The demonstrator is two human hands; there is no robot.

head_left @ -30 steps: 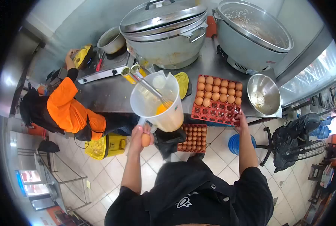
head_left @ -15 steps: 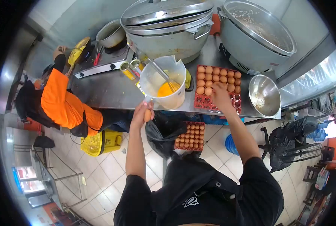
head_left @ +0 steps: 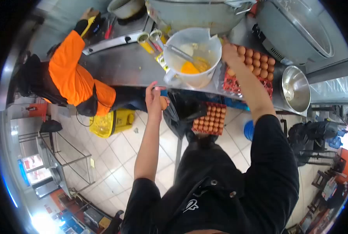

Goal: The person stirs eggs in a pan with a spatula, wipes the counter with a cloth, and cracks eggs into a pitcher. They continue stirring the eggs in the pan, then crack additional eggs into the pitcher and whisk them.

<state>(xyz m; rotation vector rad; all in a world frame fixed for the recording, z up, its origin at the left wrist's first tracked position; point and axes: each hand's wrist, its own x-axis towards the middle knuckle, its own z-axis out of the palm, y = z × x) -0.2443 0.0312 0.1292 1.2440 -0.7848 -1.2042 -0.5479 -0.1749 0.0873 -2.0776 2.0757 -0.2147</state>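
The left hand [head_left: 154,99] holds an egg [head_left: 164,103] just below the tabletop [head_left: 123,66] edge; the right hand [head_left: 229,52] lies on the egg tray [head_left: 231,82] beside the jug [head_left: 195,80].

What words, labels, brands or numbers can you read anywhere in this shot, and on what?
None can be read.
Black shirt: white emblem, no legible letters.
Two cans: yellow labels, print too blurred.
Yellow bin on the floor: any marking too small to tell.
Egg in the left hand: no stamp visible.
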